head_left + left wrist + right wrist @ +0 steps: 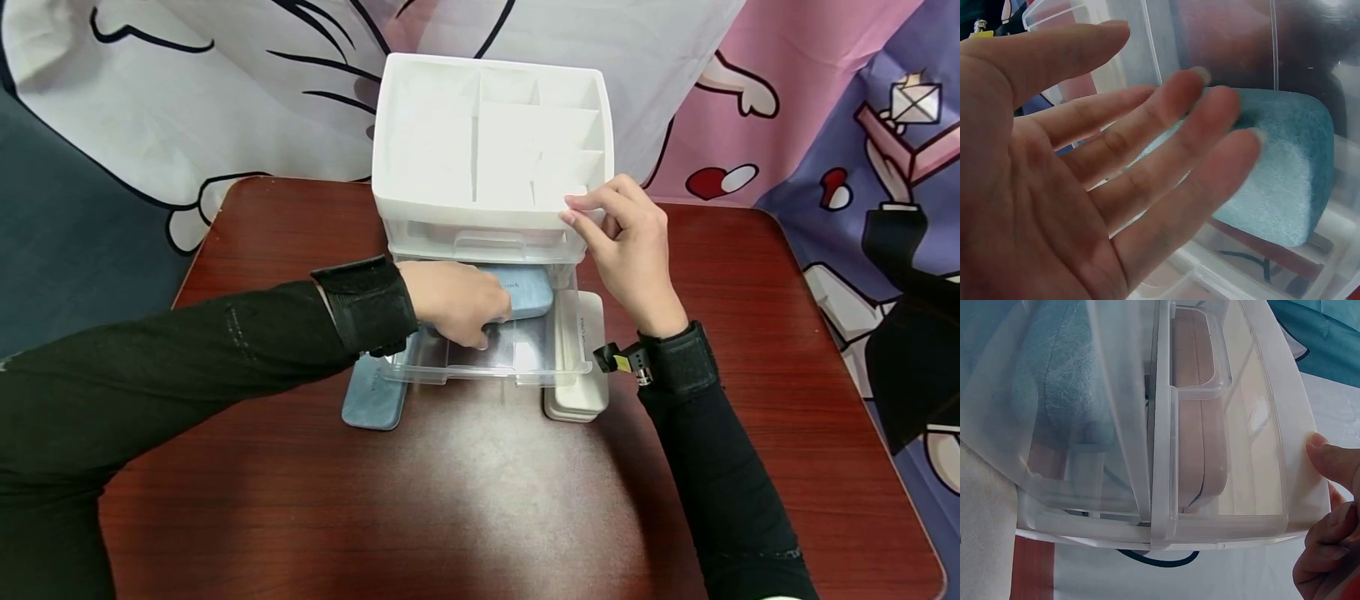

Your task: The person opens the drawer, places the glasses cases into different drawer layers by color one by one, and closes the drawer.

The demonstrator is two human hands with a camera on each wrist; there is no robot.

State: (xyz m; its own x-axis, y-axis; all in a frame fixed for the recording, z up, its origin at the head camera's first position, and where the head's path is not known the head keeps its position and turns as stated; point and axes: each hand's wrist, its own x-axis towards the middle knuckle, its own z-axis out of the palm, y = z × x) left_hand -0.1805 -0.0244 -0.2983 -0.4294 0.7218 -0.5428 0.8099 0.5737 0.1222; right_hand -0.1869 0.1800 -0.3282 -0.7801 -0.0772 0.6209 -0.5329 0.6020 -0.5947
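A white desktop organizer (431,137) stands at the back of the table, its lower clear drawer (480,377) pulled out. Inside that drawer is a light blue hard case (528,290), shaped like a glasses case. My left hand (461,300) reaches over the drawer beside this case. In the left wrist view its fingers (1141,181) are nearly straight and in front of the case; contact is unclear. My right hand (630,242) pinches the organizer's front right top corner between thumb and fingers. Behind the clear front of the upper drawer, a pink case (1190,437) shows in the right wrist view.
Another blue case (375,396) lies on the table at the drawer's left, partly under my left forearm. White cases (581,404) are stacked at its right side. Divided compartments (570,129) form the organizer's top. A printed cloth (247,100) hangs behind the brown table (375,517).
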